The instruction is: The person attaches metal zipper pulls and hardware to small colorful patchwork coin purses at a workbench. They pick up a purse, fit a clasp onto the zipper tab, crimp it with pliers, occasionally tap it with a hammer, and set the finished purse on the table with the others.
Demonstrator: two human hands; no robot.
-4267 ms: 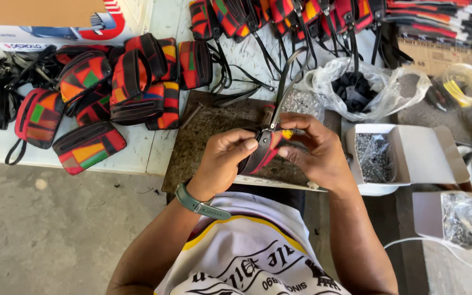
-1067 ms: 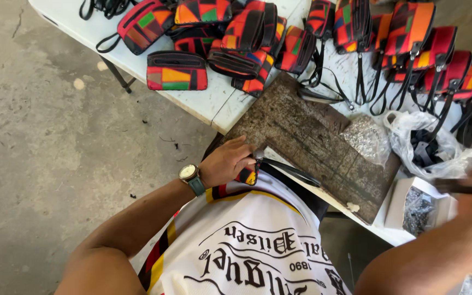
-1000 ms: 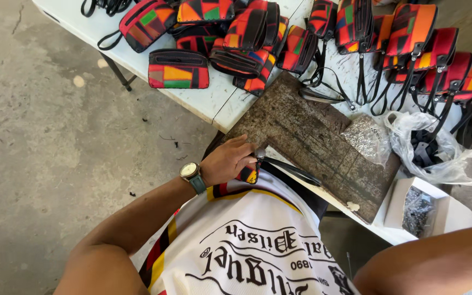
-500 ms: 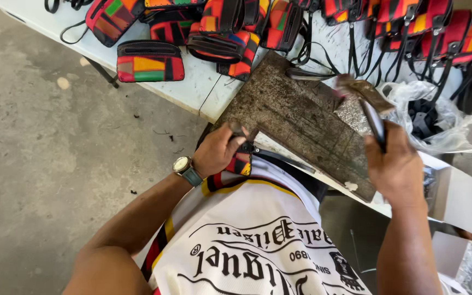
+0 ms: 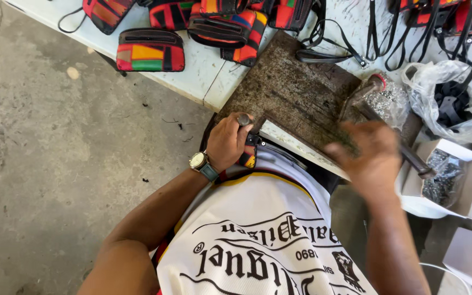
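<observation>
Head view, looking down. Left hand (image 5: pixel 229 141): fingers curled shut around a short metal punch (image 5: pixel 244 119), held upright at the near edge of a worn wooden block (image 5: pixel 296 93); beneath the hand, a small piece of red, yellow and black patterned fabric (image 5: pixel 248 159) with a dark strap. Wristwatch (image 5: pixel 202 163) with a teal band on that wrist.

Right hand (image 5: pixel 370 155): blurred, closed around the handle of a hammer (image 5: pixel 381 117); the handle runs past the hand to the lower right, and the head sits up by a clear bag of small metal fittings (image 5: pixel 384 101). The hand is over the right end of the block, well apart from the left hand.

White worktop (image 5: pixel 203 71): carries the block and a row of patchwork pouches, one red, yellow and green pouch (image 5: pixel 150 51) lying apart at the left. Black straps (image 5: pixel 323 46) trail beside the block.

Right side: a crumpled clear plastic bag (image 5: pixel 454 101) of dark parts; an open white cardboard box (image 5: pixel 454 177) holding small metal pieces.

Below the worktop: grey concrete floor (image 5: pixel 55 164). Person wears a white printed shirt (image 5: pixel 258 246).
</observation>
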